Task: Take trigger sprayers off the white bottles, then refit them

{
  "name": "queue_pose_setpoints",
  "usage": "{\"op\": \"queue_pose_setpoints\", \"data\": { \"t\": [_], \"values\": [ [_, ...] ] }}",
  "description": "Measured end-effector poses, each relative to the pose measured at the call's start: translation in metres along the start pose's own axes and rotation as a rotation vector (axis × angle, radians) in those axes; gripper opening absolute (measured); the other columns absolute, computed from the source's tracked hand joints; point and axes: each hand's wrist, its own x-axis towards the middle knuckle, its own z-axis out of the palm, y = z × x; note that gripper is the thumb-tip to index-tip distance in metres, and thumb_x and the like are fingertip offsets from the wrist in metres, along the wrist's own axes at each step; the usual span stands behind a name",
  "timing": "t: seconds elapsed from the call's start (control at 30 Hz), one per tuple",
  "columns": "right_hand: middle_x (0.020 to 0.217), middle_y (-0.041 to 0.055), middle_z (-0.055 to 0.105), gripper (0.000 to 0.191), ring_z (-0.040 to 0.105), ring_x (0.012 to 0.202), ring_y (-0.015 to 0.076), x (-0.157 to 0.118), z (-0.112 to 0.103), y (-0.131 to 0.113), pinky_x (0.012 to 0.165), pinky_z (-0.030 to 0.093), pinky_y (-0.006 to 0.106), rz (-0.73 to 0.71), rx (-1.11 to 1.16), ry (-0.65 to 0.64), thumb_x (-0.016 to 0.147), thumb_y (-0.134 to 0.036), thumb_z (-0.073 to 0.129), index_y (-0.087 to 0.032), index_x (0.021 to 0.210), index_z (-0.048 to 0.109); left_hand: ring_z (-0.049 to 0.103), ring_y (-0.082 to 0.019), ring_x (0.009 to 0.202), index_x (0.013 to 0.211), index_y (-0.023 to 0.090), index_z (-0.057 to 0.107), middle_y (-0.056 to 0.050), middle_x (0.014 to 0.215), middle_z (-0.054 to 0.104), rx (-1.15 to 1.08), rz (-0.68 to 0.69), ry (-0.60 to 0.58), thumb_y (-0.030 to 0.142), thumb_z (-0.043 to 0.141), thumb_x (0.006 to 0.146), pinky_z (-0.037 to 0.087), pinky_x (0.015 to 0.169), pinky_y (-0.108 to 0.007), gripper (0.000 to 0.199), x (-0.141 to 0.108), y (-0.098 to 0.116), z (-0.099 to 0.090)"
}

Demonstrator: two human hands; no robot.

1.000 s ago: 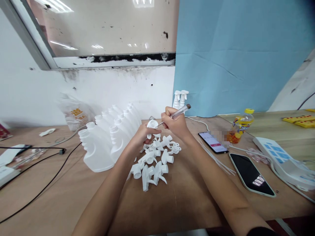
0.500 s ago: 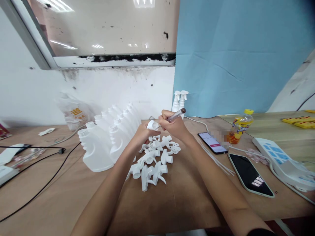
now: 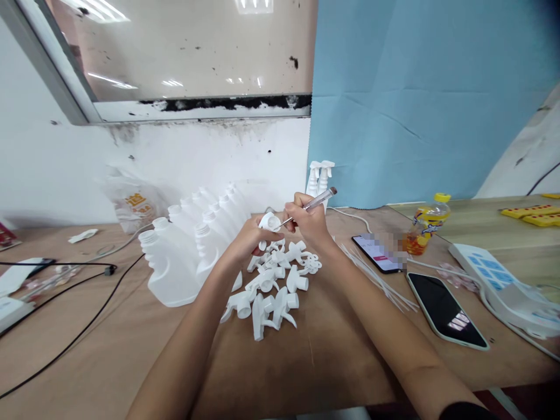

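Closest to me, the person's bare forearms stretch over a brown-covered table (image 3: 280, 379), a dark sleeve (image 3: 466, 411) showing at the right one. Off to the right a dark-screened phone (image 3: 447, 310) in a pale case lies flat. Between the forearms lies a loose heap of white trigger spray heads (image 3: 265, 281), with a cluster of small white rings (image 3: 311, 265) at its far right edge. Thin white tubes (image 3: 380, 282) are strewn right of the right forearm, near a second phone (image 3: 378, 254) whose screen is lit.

Just beyond the heap, the two hands come close together. The left hand (image 3: 248, 240) has its grip closed on one white nozzle piece (image 3: 268, 223), held above the table with its round opening towards the right. The right hand (image 3: 308, 220) grips a slim tool (image 3: 321, 199) with a clear handle, tilted, its thin shaft pointing down at that opening; from here I can't tell whether the tip touches.

To the left, white bottles (image 3: 175, 274) stand upright in rows, handles moulded in. A drink bottle (image 3: 431, 224) with a yellow cap stands well to the right. Farther back, two spray bottles (image 3: 322, 182) stand before a blue cloth (image 3: 420, 99), and a window (image 3: 196, 52) fills the wall on the left.
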Motion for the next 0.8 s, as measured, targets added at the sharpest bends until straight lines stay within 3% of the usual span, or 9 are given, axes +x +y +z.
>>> {"op": "queue_pose_setpoints", "data": {
  "t": [0.13, 0.37, 0.57, 0.7, 0.8],
  "values": [
    [0.042, -0.0079, 0.047, 0.037, 0.043, 0.035, 0.0084, -0.001, 0.004, 0.003, 0.036, 0.03, 0.019, -0.004, 0.058, 0.023, 0.082, -0.025, 0.06, -0.023, 0.06, 0.031, 0.024, -0.004, 0.041, 0.078, 0.018, 0.057, 0.008, 0.054, 0.036, -0.078, 0.004, -0.077, 0.022, 0.07, 0.062, 0.009, 0.038, -0.02, 0.021, -0.001, 0.0, 0.0],
    [0.047, -0.0071, 0.042, 0.047, 0.045, 0.042, 0.0083, -0.011, 0.014, 0.002, 0.044, 0.036, 0.021, -0.183, -0.193, 0.136, 0.087, -0.039, 0.062, -0.022, 0.058, 0.029, 0.02, -0.001, 0.037, 0.066, 0.016, 0.052, 0.008, 0.049, 0.035, -0.217, 0.021, -0.086, 0.023, 0.068, 0.066, 0.008, 0.039, -0.02, 0.017, 0.004, -0.009, -0.001],
    [0.049, -0.0065, 0.05, 0.04, 0.047, 0.044, 0.0094, -0.009, 0.012, 0.004, 0.046, 0.038, 0.022, -0.099, -0.111, 0.03, 0.09, -0.045, 0.06, -0.023, 0.065, 0.038, 0.015, -0.001, 0.036, 0.076, 0.017, 0.056, 0.01, 0.048, 0.03, -0.424, -0.109, -0.253, 0.02, 0.066, 0.069, 0.012, 0.039, -0.017, 0.013, 0.005, -0.011, -0.002],
    [0.067, -0.0013, 0.061, 0.025, 0.058, 0.063, 0.0125, -0.005, 0.006, -0.002, 0.061, 0.045, 0.025, -0.197, -0.369, -0.131, 0.092, -0.039, 0.057, -0.021, 0.074, 0.055, 0.021, -0.002, 0.036, 0.065, 0.018, 0.046, 0.01, 0.045, 0.028, -0.346, -0.121, -0.132, 0.02, 0.065, 0.065, 0.017, 0.038, -0.017, 0.019, 0.007, -0.014, -0.002],
    [0.069, 0.0012, 0.061, 0.033, 0.058, 0.068, 0.0136, -0.002, -0.001, -0.011, 0.066, 0.044, 0.027, -0.263, -0.585, -0.299, 0.094, -0.033, 0.05, -0.019, 0.066, 0.059, 0.029, -0.004, 0.039, 0.071, 0.018, 0.051, 0.008, 0.05, 0.039, -0.147, -0.051, 0.012, 0.021, 0.064, 0.064, 0.021, 0.038, -0.018, 0.015, 0.01, -0.015, -0.002]
  ]
}}
